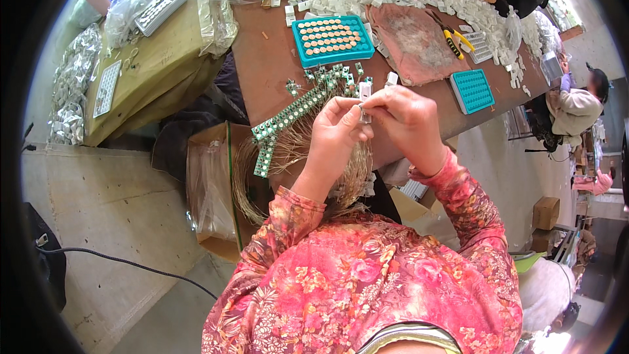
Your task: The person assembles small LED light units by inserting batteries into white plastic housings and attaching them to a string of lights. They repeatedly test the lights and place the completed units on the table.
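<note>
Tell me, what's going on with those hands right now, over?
Left hand and right hand both pinching a small white part above the brown table. Green component strips beside the left hand. Nothing blocking.

At the centre of the frame we bring our left hand (335,132) and right hand (407,120) together, fingertips pinched and meeting, wrists raised, both floral-sleeved forearms rising from below, elbows bent.

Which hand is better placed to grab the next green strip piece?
Probably left. The left hand sits nearest the green strip, which lies on its side of the table; the right hand pinches the small white part.
</note>
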Motion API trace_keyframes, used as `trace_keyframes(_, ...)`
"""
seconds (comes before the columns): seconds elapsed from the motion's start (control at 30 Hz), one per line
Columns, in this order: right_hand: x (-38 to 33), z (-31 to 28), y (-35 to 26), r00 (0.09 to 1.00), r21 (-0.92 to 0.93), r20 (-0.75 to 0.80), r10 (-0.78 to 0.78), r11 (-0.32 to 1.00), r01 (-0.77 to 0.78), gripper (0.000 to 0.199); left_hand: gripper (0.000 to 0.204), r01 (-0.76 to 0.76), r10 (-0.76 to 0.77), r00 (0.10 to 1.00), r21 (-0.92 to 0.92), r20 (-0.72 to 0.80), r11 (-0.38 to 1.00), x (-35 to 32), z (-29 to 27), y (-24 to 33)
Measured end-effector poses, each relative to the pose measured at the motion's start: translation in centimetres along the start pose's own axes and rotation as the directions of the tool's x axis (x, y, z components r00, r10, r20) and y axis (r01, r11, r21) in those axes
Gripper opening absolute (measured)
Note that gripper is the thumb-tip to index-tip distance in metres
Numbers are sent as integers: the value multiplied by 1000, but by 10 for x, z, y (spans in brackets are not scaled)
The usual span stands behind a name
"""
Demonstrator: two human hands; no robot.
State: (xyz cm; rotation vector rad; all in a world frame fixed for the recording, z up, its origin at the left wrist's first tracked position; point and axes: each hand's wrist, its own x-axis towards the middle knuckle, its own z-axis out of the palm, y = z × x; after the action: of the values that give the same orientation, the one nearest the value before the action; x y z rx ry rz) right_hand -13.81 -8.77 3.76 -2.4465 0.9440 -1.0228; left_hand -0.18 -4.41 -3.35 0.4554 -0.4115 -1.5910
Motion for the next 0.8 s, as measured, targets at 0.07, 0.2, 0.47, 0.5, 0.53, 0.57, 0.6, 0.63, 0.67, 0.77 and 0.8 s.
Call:
trace_keyframes(0.07,-8,5,-4,985,-163,-33,-167,974,159,22,16,-4,3,999,-24,-35,1000,1,0,0)
trace_keyframes(0.2,-10,5,0,961,-151,-55,-272,953,261,29,15,-11,4,996,-81,-86,997,0,0,-2)
trace_keyframes(0.47,78,18,97,982,-137,-11,188,973,-187,22,17,10,-7,1000,-144,19,990,-2,-5,1)
trace_keyframes(0.5,84,23,107,996,-142,-14,94,985,-95,20,17,3,-2,1000,-133,9,991,-1,-5,1)
trace_keyframes(0.53,88,29,115,998,-159,-3,70,985,-70,18,17,11,-10,1000,-150,8,989,-1,-5,1)
trace_keyframes(0.57,91,34,122,995,-185,19,93,979,-88,16,17,14,-10,1000,-166,22,986,-1,-5,2)
trace_keyframes(0.6,93,37,127,999,-181,18,32,983,-29,15,17,21,-14,999,-182,37,983,-1,-5,2)
trace_keyframes(0.63,94,39,131,1000,-189,25,18,982,-13,14,17,21,-15,999,-167,37,986,0,-5,2)
trace_keyframes(0.67,94,40,135,999,-200,32,5,980,1,13,17,17,-13,1000,-172,26,985,0,-5,2)
trace_keyframes(0.77,97,39,137,998,-167,40,41,985,-34,12,18,2,1,1000,-193,14,981,1,-5,-1)
trace_keyframes(0.8,98,38,133,996,-151,55,69,987,-60,13,18,-4,9,1000,-196,23,981,2,-6,-1)
